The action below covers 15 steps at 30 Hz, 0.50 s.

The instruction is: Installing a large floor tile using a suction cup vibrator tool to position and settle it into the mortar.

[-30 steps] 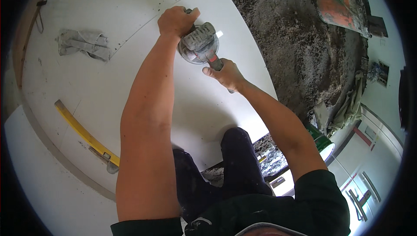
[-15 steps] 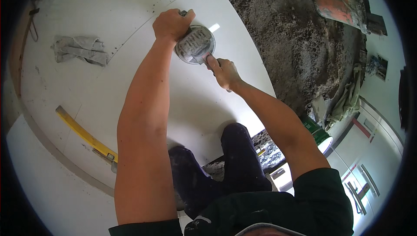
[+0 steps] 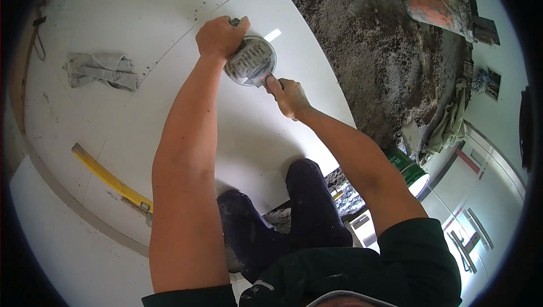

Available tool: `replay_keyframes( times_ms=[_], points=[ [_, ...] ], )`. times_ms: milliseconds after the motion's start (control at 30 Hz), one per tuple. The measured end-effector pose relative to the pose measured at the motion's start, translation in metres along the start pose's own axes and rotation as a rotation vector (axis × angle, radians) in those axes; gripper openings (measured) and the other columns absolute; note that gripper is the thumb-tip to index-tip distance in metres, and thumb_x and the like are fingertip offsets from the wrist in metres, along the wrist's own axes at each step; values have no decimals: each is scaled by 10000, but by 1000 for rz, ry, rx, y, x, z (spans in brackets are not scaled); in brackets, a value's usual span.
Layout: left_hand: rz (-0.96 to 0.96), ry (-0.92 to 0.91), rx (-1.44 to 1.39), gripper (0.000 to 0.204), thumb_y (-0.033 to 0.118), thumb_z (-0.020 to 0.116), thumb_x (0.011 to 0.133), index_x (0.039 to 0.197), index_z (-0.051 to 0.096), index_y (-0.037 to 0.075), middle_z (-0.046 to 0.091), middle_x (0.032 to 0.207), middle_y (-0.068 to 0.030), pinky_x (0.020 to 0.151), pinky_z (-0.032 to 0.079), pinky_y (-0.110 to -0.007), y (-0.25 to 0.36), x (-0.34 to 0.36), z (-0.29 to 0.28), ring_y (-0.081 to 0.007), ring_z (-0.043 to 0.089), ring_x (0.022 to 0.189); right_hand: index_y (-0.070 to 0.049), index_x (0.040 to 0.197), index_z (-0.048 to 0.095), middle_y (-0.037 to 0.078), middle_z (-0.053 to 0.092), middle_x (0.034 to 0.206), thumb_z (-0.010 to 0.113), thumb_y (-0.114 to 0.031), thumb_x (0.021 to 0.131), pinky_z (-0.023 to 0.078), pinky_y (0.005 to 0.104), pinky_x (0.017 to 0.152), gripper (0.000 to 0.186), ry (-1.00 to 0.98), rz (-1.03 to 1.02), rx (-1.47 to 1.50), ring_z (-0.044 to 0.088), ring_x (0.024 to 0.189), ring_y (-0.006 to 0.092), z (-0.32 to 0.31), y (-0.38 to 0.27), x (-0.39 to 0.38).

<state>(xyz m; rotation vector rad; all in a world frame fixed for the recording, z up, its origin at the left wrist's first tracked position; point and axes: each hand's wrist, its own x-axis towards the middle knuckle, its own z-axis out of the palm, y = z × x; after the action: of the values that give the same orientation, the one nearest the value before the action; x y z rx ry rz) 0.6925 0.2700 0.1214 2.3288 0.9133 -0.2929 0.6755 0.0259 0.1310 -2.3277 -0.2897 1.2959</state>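
Note:
A grey, dust-caked tile vibrator [image 3: 251, 60] with a round base rests on a large white tile [image 3: 249, 129] in front of me. My left hand [image 3: 219, 37] is closed round its handle on the far left side. On the near right side, my right hand [image 3: 291, 98] grips the other handle, its thumb lying along the top toward the round body. Both forearms reach forward over the tile. My knees, in dark trousers, are at the tile's near edge. The grip surfaces under my fingers are hidden.
Rough grey mortar [image 3: 362, 41] lies right of the tile. A dirty orange bucket [image 3: 432, 1] is at the far right, a green bucket [image 3: 410, 168] nearer. At left are a crumpled grey cloth [image 3: 102, 70] and a yellow spirit level [image 3: 110, 178]. A white door [image 3: 458, 205] stands lower right.
The whole view has shifted slightly left. The vibrator sits at nearly the same spot on the tile, and both hands keep their grip on it.

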Motion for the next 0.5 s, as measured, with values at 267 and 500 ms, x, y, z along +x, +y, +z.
replay_keyframes(
  times_ms=[267, 500],
  points=[
    [-4, -27, 16, 599, 608, 526, 835, 825, 742, 49, 730, 830, -186, 752, 556, -465, -3, 2, 3, -372, 710, 824, -2, 909, 741, 261, 709, 867, 361, -723, 953, 520, 481, 845, 817, -9, 43, -7, 693, 879, 407, -3, -7, -4],
    [32, 9, 7, 643, 648, 525, 841, 848, 740, 42, 730, 856, -193, 767, 550, -476, -7, 0, 5, -375, 706, 832, -28, 912, 736, 249, 717, 916, 399, -700, 950, 510, 498, 867, 753, 26, 98, -17, 684, 937, 424, 0, -9, -3]
  ],
)
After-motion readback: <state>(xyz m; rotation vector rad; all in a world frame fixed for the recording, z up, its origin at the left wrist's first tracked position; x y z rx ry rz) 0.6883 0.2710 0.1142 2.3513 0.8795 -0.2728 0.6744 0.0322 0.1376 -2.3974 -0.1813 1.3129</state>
